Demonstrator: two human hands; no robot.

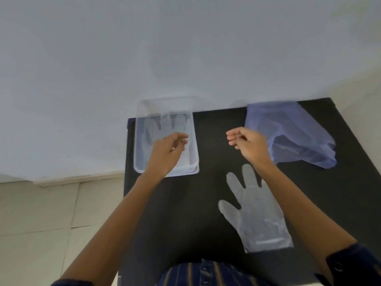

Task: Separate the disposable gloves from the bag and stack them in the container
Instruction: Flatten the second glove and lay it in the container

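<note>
A clear plastic container (142, 162) sits at the far left of the black table (206, 193), with a see-through glove (165, 122) lying flat inside it. My left hand (167, 151) hovers over the container's near half, fingers loosely curled and holding nothing that I can see. My right hand (247, 145) is above the table's middle, fingers curled in and empty. A blue plastic bag (292, 131) lies crumpled at the far right. A second clear glove (255, 211) lies flat on the table under my right forearm, fingers pointing away from me.
A pale wall stands right behind the table. The table's left edge drops to a light tiled floor (41, 223). My striped shirt (206, 273) is at the near edge.
</note>
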